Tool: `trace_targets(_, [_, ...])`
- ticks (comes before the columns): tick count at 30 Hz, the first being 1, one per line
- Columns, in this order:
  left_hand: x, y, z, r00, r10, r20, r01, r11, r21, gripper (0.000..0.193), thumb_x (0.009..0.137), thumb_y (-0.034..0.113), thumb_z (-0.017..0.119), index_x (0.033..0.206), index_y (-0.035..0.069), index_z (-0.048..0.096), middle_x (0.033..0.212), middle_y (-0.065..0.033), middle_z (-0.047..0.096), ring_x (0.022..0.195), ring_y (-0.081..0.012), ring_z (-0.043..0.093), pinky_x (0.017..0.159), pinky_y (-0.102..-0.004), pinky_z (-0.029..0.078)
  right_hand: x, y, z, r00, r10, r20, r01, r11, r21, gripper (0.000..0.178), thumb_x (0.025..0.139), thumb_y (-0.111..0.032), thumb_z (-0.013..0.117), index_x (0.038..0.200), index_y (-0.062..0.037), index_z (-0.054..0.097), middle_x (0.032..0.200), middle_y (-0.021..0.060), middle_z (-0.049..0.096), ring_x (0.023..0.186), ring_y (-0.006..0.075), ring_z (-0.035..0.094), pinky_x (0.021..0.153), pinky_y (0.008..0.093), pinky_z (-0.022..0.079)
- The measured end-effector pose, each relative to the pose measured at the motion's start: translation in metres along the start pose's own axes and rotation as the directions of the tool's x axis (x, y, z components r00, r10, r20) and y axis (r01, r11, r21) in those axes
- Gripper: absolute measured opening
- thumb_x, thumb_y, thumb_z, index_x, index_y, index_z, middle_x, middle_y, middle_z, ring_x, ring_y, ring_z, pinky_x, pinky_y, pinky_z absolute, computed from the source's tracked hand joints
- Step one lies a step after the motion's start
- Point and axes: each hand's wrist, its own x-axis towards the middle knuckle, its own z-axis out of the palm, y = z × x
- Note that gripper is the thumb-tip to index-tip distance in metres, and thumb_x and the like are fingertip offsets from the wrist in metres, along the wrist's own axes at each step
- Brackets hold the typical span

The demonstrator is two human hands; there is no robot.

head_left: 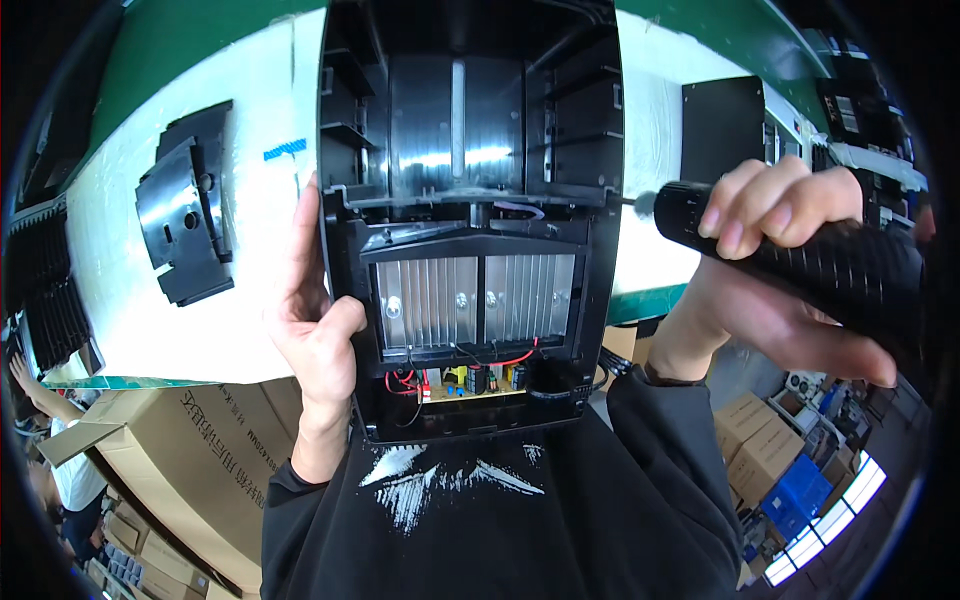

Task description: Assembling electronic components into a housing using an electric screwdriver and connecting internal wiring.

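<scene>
A tall black plastic housing (597,300) extends from the white-covered table toward my body, its open side facing up. Inside its near half sit two silver finned metal plates (430,300), and below them a circuit board (475,393) with red and black wires. My left hand (322,335) is closed around the housing's left edge, thumb on top and fingers along the side. In my right hand (775,215) is a black ribbed electric screwdriver (830,255), held nearly level. Its thin bit points left at the housing's right wall and appears to touch it; a screw there cannot be made out.
Bent black plates (185,215) lie on the table (110,310) at left, near blue tape (285,150). A black panel (720,125) stands at right. Below the table edge are a large cardboard box (190,460), stacked cartons (760,440) and a blue bin (797,497). Another person (75,470) is far left.
</scene>
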Motion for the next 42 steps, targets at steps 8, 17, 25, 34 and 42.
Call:
trace_targets(8, [0.0,-0.002,0.003,1.0,-0.019,-0.012,0.019,0.998,-0.057,0.088,0.048,-0.007,0.041,0.136,-0.008,0.036,0.143,-0.0198,0.036,0.138,-0.0259,0.026,0.113,-0.0313,0.017,-0.02,-0.104,-0.045,0.846,-0.394,-0.36,0.433,0.901,0.03,0.058,0.07,-0.067,0.062,0.072,-0.011,0.047,0.054,-0.002,0.049,0.045,0.0097,0.052,0.049,0.022,0.047])
trace_targets(17, [0.0,0.004,0.003,0.999,-0.036,-0.011,0.036,0.999,0.007,0.088,0.048,-0.003,0.041,0.136,-0.007,0.037,0.143,-0.0194,0.036,0.138,-0.0262,0.027,0.113,-0.0318,0.016,-0.104,-0.134,-0.169,0.628,-0.624,-0.465,0.104,0.659,-0.744,0.081,0.079,-0.08,0.023,0.084,-0.0057,0.055,0.063,0.0111,0.053,0.045,0.0223,0.048,0.043,0.0335,0.043])
trace_targets(25, [-0.001,0.007,0.004,0.998,-0.027,-0.052,0.03,0.998,0.063,0.085,0.05,-0.011,0.037,0.135,-0.01,0.036,0.142,-0.0211,0.036,0.136,-0.0272,0.028,0.113,-0.0343,0.016,-0.108,-0.097,-0.172,0.494,-0.598,-0.631,-0.025,0.716,-0.698,0.085,0.08,-0.079,0.02,0.072,-0.0013,0.053,0.061,0.0109,0.051,0.047,0.022,0.05,0.046,0.0326,0.045])
trace_targets(34, [0.001,0.006,0.003,0.998,-0.023,-0.055,0.031,0.988,0.153,0.085,0.05,-0.01,0.037,0.135,-0.01,0.036,0.142,-0.0206,0.036,0.137,-0.0266,0.027,0.113,-0.0333,0.016,-0.093,-0.094,-0.215,0.802,-0.224,-0.554,-0.026,0.913,-0.407,0.077,0.077,-0.078,0.033,0.08,-0.0039,0.052,0.068,0.0075,0.05,0.056,0.02,0.049,0.057,0.0334,0.039])
trace_targets(42, [0.003,0.006,0.005,0.999,-0.026,0.022,0.023,0.992,0.12,0.085,0.052,-0.008,0.036,0.136,-0.01,0.034,0.142,-0.0194,0.036,0.135,-0.0241,0.031,0.11,-0.0289,0.018,-0.001,-0.046,-0.199,0.659,-0.267,-0.704,-0.329,0.739,-0.588,0.04,0.09,-0.037,0.041,0.09,0.0033,0.045,0.065,0.0159,0.053,0.052,0.0247,0.049,0.049,0.0363,0.044])
